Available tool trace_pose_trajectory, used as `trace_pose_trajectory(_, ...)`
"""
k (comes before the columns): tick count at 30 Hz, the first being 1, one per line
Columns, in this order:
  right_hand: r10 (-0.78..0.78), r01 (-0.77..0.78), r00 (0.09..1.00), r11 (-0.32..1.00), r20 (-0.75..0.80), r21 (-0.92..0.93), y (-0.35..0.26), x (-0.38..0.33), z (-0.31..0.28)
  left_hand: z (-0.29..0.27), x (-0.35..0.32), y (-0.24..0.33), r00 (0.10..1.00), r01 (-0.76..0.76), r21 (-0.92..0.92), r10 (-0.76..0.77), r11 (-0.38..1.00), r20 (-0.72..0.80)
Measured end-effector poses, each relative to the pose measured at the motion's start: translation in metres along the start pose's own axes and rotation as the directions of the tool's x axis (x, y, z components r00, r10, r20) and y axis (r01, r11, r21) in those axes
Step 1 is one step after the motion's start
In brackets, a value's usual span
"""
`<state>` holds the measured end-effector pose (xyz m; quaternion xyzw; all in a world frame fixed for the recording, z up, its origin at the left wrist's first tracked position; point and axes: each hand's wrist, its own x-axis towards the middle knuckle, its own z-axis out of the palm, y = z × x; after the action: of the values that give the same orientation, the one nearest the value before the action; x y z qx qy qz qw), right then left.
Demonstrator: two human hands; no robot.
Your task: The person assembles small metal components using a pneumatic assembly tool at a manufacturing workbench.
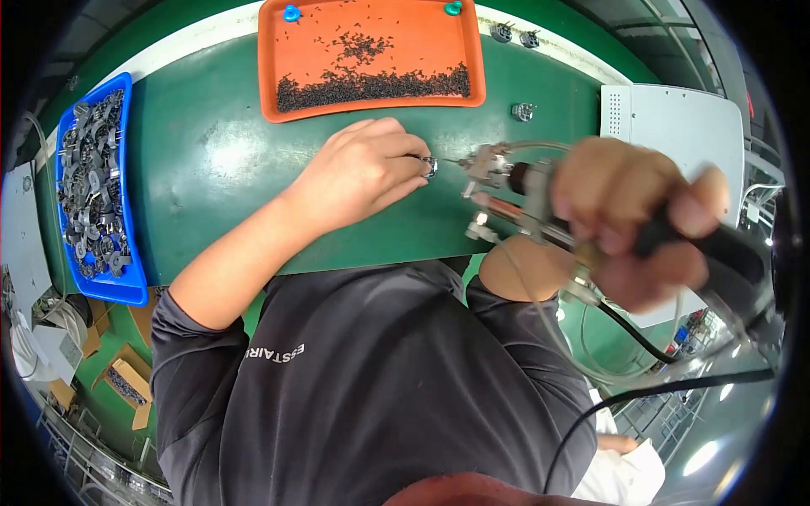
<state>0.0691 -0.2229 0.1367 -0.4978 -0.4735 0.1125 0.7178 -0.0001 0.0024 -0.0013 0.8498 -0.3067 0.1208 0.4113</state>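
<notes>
My left hand (367,169) rests over the green table with its fingers pinched on a small black-and-silver part (430,167). My right hand (637,215), smeared by motion, is wrapped round the black handle of a screwdriver tool (506,173) with metal fittings and clear hoses. Its thin tip points left at the small part, and a short gap seems to lie between them. Beyond my left hand an orange tray (371,115) holds many tiny black screw-like pieces, heaped along its near side.
A blue tray (135,228) full of black and metal parts stands at the left. One similar small part (523,111) sits right of the orange tray, two more by the far edge. A white housing (683,126) is at the right. Hoses and a black cable hang at lower right.
</notes>
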Motion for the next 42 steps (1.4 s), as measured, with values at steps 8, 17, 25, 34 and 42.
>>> trace_pose_trajectory(8, -0.047, 0.048, 0.988, 0.999, -0.145, 0.001, -0.024, -0.014, -0.01, 0.0, -0.001, -0.004, 1.0, 0.011, -0.009, -0.011, 1.0, -0.011)
trace_pose_trajectory(17, -0.051, 0.057, 0.994, 0.997, -0.099, 0.061, -0.007, -0.014, -0.004, 0.004, -0.002, -0.003, 0.999, 0.025, -0.004, -0.025, 1.0, -0.021)
trace_pose_trajectory(25, -0.034, 0.035, 0.999, 0.997, -0.022, 0.066, 0.003, -0.002, 0.002, -0.003, 0.0, -0.002, 0.999, 0.036, -0.007, -0.036, 0.999, -0.027)
trace_pose_trajectory(34, -0.207, 0.221, 0.972, 0.965, -0.108, 0.14, 0.0, -0.001, 0.01, -0.013, 0.005, 0.008, 0.996, -0.032, -0.202, 0.015, 0.979, -0.082)
trace_pose_trajectory(42, -0.267, 0.254, 0.949, 0.963, -0.17, -0.093, -0.017, -0.012, -0.001, -0.084, 0.049, -0.048, 0.971, 0.146, 0.292, -0.081, 0.945, -0.223)
